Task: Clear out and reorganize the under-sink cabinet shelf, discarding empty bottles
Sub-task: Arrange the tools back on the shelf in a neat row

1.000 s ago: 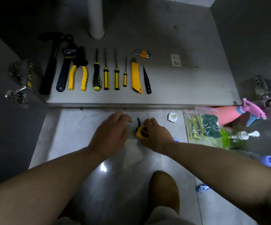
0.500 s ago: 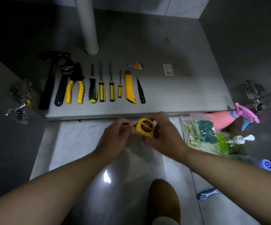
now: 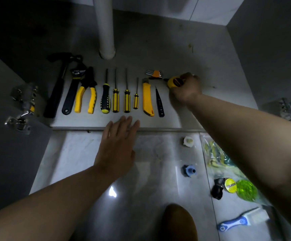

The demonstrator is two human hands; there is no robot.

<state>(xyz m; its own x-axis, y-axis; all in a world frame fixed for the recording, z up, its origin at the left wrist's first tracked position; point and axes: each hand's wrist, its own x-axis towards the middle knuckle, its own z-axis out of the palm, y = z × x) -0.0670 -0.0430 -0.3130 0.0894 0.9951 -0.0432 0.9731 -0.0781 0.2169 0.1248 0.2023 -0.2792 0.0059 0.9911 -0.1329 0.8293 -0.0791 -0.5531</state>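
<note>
The right hand (image 3: 186, 89) curls round a yellow tape measure (image 3: 175, 82) at the cabinet shelf (image 3: 210, 66), right of the tool row and just beside the hex keys (image 3: 154, 73); its black tip points left toward them, and the body seems to lie across the shelf, though fingers cover most of it; the left hand (image 3: 118, 145) hovers flat, fingers straight, over the shelf's front edge below the screwdrivers (image 3: 116, 100); the yellow knife (image 3: 147, 100) lies front to back, blade end toward the back wall.

Shelf (image 3: 158, 49) with tools (image 3: 115, 101), perhaps a hammer (image 3: 56, 92)
</note>
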